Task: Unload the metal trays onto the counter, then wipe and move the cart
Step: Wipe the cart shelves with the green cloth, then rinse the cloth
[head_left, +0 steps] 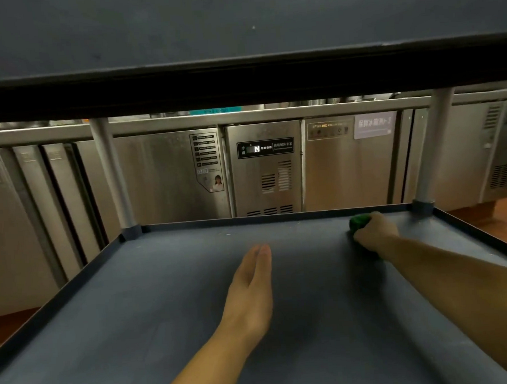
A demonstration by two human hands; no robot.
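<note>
Right hand (pixel 373 229) clamping green cleaning pad (pixel 358 222) — soft, light, probably squashy — at right rear corner of dark grey rimmed cart shelf (pixel 134 303). Left hand (pixel 252 284) stretching flat over mid-shelf, fingers straight, together. Shelf looking rigid — round grey metal post (pixel 431 151) offering likely hold.

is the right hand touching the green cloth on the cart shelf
Touching. The head view shows the right hand with fingers curled over the green cloth, which lies on the cart shelf.

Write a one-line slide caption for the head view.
Right hand wipes the cart shelf's far right corner with a green cloth while the flat left hand lies over its middle.
</note>
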